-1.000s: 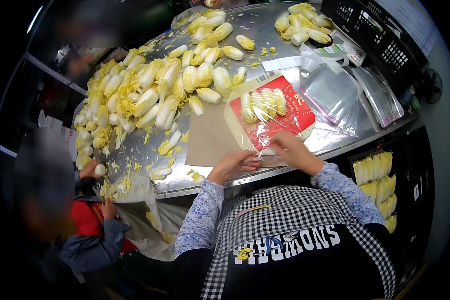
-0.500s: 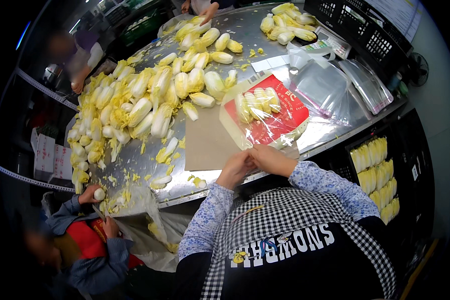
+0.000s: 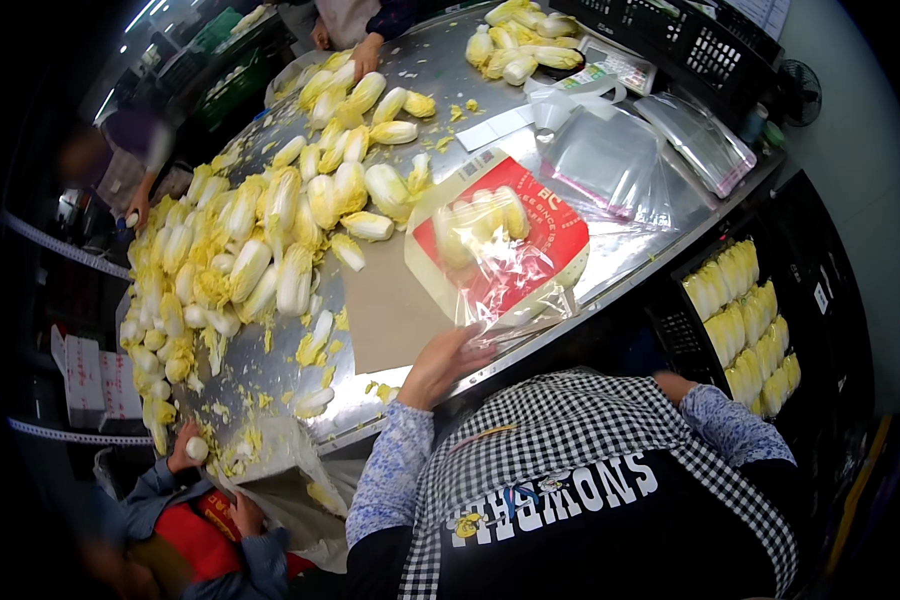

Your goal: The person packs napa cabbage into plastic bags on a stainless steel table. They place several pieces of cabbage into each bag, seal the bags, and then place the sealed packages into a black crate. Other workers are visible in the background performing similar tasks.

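A clear plastic bag (image 3: pixel 530 291) lies at the table's near edge, with several yellow-white napa cabbages (image 3: pixel 482 226) and a red and cream printed sheet (image 3: pixel 562 222) inside. My left hand (image 3: pixel 444 364) is at the bag's near left edge, fingers stretched out and thumb apart, touching or very close to the film. Below the table edge on the right is my right hand (image 3: pixel 674 386), low beside my apron and near a black crate of packed cabbages (image 3: pixel 738 312). Its fingers are hidden. A brown cardboard sheet (image 3: pixel 390 318) lies partly under the bag.
Loose cabbages (image 3: pixel 280 215) heap across the left of the metal table (image 3: pixel 440 75). Stacks of clear bags (image 3: pixel 610 160) and a black crate (image 3: pixel 670 40) stand at far right. A co-worker's hand (image 3: pixel 186 447) holds a cabbage at lower left; other people work at the far side.
My hands were together at the bag's near edge. The right has moved away, down and right toward the crate; the left stays by the bag. The view has shifted slightly.
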A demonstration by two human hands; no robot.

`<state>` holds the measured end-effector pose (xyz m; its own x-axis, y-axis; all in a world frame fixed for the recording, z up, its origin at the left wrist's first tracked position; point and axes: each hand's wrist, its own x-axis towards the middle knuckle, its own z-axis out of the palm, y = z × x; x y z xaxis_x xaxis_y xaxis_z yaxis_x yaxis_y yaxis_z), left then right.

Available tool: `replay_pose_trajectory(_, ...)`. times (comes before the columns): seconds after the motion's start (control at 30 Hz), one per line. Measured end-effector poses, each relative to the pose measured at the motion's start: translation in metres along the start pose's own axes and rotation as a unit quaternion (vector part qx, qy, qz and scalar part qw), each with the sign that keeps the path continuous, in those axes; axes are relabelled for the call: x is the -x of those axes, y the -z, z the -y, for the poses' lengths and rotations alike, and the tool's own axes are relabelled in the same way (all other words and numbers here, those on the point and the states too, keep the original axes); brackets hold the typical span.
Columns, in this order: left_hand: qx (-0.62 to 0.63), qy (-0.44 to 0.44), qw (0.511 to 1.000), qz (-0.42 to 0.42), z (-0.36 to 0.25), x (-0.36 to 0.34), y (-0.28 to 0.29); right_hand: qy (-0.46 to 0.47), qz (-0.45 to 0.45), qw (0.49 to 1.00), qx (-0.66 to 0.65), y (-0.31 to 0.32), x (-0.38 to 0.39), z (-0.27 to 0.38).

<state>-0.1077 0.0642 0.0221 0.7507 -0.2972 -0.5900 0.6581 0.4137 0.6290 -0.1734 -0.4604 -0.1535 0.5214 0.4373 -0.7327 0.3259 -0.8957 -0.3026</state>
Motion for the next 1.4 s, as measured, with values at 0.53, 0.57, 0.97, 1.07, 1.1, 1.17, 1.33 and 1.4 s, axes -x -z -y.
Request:
replay_pose_trajectory(0.53, -0.818, -0.383, 0.428, 0.014, -0.054, -0.054, 0.026, 0.426, -0.432, 0.793, 0.057, 0.308, -0.104, 0.187)
replay_pose_trajectory(0.57, -0.827, -0.383, 0.412, 0.016, -0.054, -0.057, 0.027, 0.453, -0.394, 0.799, 0.016, 0.301, -0.122, 0.176)
replay_pose_trajectory(0.97, -0.469, -0.345, 0.763, -0.281, -0.101, -0.127, 0.014, 0.157, -0.412, 0.833, -0.334, 0.339, -0.18, 0.194)
replay_pose_trajectory(1.07, -0.502, -0.369, 0.727, -0.288, -0.094, -0.173, 0.052, 0.112, -0.444, 0.82, -0.344, 0.341, -0.194, 0.2)
replay_pose_trajectory(1.1, -0.501, -0.384, 0.739, -0.236, -0.1, -0.179, 0.054, 0.109, -0.49, 0.803, -0.322, 0.333, -0.207, 0.194)
replay_pose_trajectory(1.17, -0.449, -0.295, 0.821, -0.191, -0.111, -0.183, 0.06, 0.084, -0.452, 0.792, -0.403, 0.333, -0.204, 0.2)
replay_pose_trajectory(1.33, -0.285, -0.009, 0.946, -0.151, -0.154, -0.149, 0.011, 0.011, -0.421, 0.821, -0.384, 0.325, -0.224, 0.186)
replay_pose_trajectory(1.4, -0.278, 0.035, 0.941, -0.189, -0.148, -0.154, 0.023, 0.016, -0.414, 0.823, -0.389, 0.325, -0.227, 0.19)
